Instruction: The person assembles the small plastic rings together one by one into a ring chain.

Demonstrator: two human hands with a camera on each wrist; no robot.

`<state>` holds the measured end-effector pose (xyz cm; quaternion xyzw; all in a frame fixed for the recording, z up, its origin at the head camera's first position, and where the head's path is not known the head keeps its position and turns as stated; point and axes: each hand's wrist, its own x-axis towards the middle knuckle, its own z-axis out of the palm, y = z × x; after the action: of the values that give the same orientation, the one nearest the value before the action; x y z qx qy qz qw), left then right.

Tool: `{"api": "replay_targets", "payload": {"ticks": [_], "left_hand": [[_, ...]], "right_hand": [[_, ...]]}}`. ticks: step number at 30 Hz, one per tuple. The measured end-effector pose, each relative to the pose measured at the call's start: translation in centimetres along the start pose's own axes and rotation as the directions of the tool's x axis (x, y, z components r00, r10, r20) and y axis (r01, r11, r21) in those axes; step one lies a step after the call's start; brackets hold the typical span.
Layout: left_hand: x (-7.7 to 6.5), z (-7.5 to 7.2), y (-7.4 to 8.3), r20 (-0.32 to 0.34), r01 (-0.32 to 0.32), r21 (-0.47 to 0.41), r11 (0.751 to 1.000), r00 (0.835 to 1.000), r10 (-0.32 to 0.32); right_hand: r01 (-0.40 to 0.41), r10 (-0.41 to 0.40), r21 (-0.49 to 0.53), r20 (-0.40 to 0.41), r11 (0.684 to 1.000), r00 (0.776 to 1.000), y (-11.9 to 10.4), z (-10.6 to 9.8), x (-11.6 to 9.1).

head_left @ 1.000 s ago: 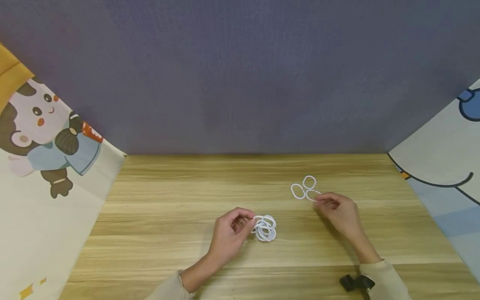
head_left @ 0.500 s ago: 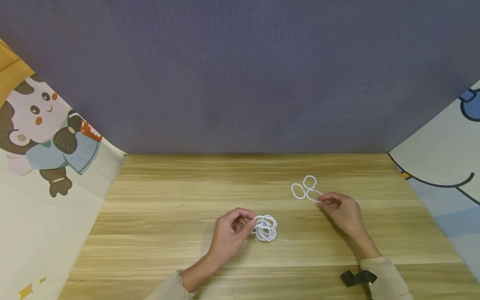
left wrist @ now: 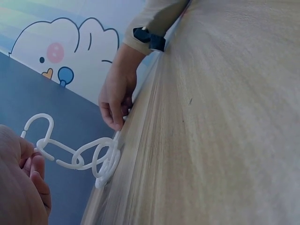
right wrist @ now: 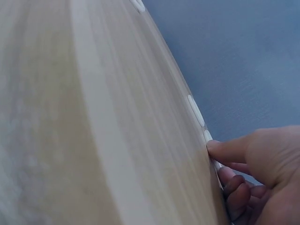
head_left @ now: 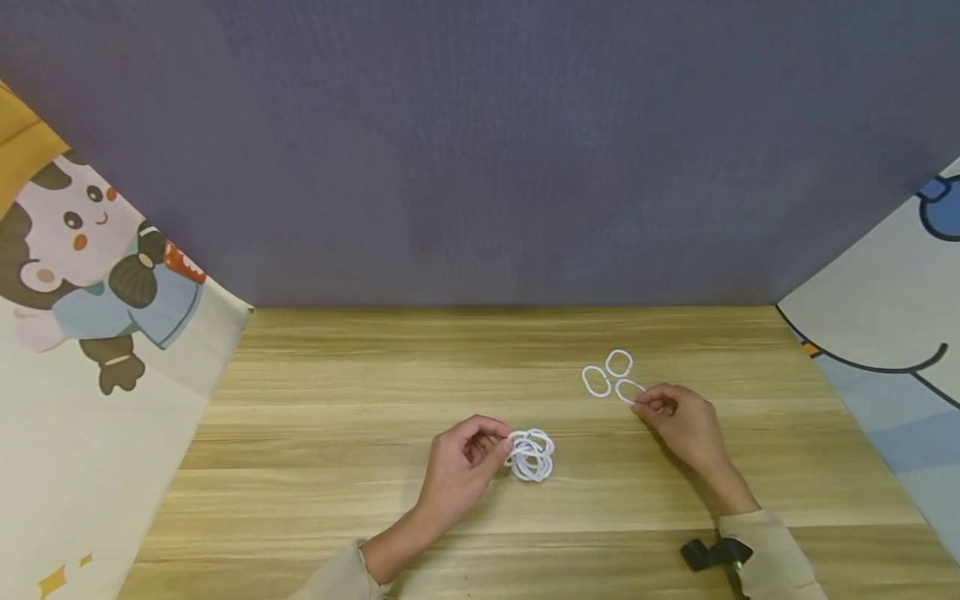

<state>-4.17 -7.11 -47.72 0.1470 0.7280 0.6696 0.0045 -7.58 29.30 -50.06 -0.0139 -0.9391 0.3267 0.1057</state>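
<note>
While my left grip (head_left: 461,467) is pinching a link of the chain (head_left: 531,456), my right grip (head_left: 678,425) is pinching the near right edge of a loose link (head_left: 618,390) on the counter (head_left: 337,375). The left link (head_left: 585,379) and the upper link (head_left: 608,362) are lying just beside it; most of the chain is bunching on the counter between my grips.

Risks, in my judgement: the chain could be snagging if lifted, since its links are overlapping; a sharp tug could be pulling one off through the gap in its loop. The loose link, being thin, could be sliding from a fingertip hold or knocking its close neighbours.

Pose: my left grip is holding above the counter, thumb and forefinger converging, palm turning inward. My right grip is sitting farther forward, angling leftward, fingertips staying level with the counter.
</note>
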Motion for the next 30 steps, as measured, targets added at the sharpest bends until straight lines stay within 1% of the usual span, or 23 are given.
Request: {"api": "replay_targets", "payload": {"ticks": [7,11,15,18,22,26,30], "left_hand": [[-0.12,0.01,0.25,-0.001,-0.005,-0.005,1.000,1.000,0.005],[-0.19,-0.03,0.31,0.003,-0.005,0.000,1.000,1.000,0.005],[-0.26,-0.10,0.40,0.006,0.005,0.006,1.000,1.000,-0.005],[-0.23,-0.11,0.38,0.004,0.011,0.007,1.000,1.000,-0.011],[-0.18,-0.10,0.37,0.002,0.014,0.006,1.000,1.000,-0.014],[-0.11,-0.10,0.19,-0.001,0.003,0.010,1.000,1.000,-0.003],[-0.07,-0.15,0.05,-0.001,-0.002,0.013,1.000,1.000,0.002]], "right_hand": [[0.006,-0.005,-0.009,0.063,1.000,0.998,-0.35,-0.20,-0.18],[-0.006,0.006,-0.004,0.073,1.000,0.997,-0.45,-0.32,-0.23],[-0.023,0.023,0.009,0.055,1.000,0.998,-0.45,-0.46,-0.32],[-0.050,0.049,0.030,0.014,0.998,0.999,-0.41,-0.59,-0.43],[-0.107,0.109,0.058,-0.041,0.993,0.993,-0.29,-0.77,-0.45],[-0.160,0.162,0.073,-0.032,0.984,0.986,-0.17,-0.94,-0.38],[-0.191,0.193,0.083,-0.012,0.978,0.981,-0.08,-1.00,-0.35]]}}
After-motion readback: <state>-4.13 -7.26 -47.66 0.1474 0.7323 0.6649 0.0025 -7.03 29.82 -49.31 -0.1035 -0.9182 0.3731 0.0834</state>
